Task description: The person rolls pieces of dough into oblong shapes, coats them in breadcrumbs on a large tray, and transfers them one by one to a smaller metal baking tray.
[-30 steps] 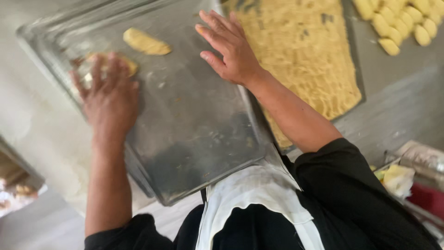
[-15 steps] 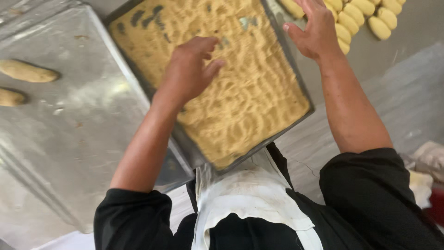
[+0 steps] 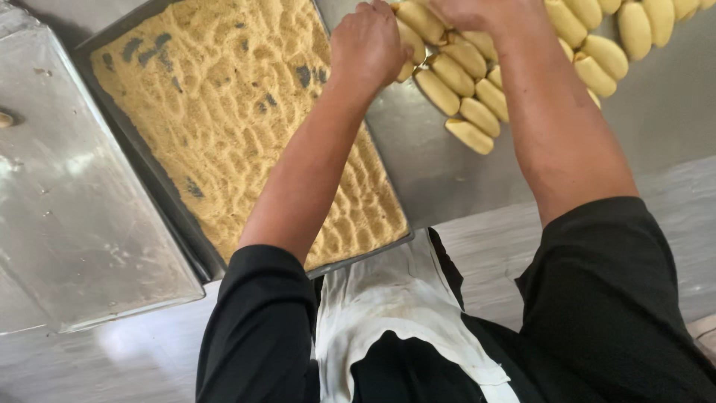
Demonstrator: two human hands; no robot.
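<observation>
Left hand (image 3: 369,45) curled on a dough piece (image 3: 436,91); right hand (image 3: 473,11) among pieces, grip unclear. Crumb tray (image 3: 160,195) alongside.

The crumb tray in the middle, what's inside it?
The crumb tray holds a rippled layer of golden breadcrumbs, with dark metal showing through in a few bare patches. The left forearm covers a strip of it, so nothing there can be seen.

Right hand (image 3: 477,13) cut by top edge; grip unseen.
</observation>
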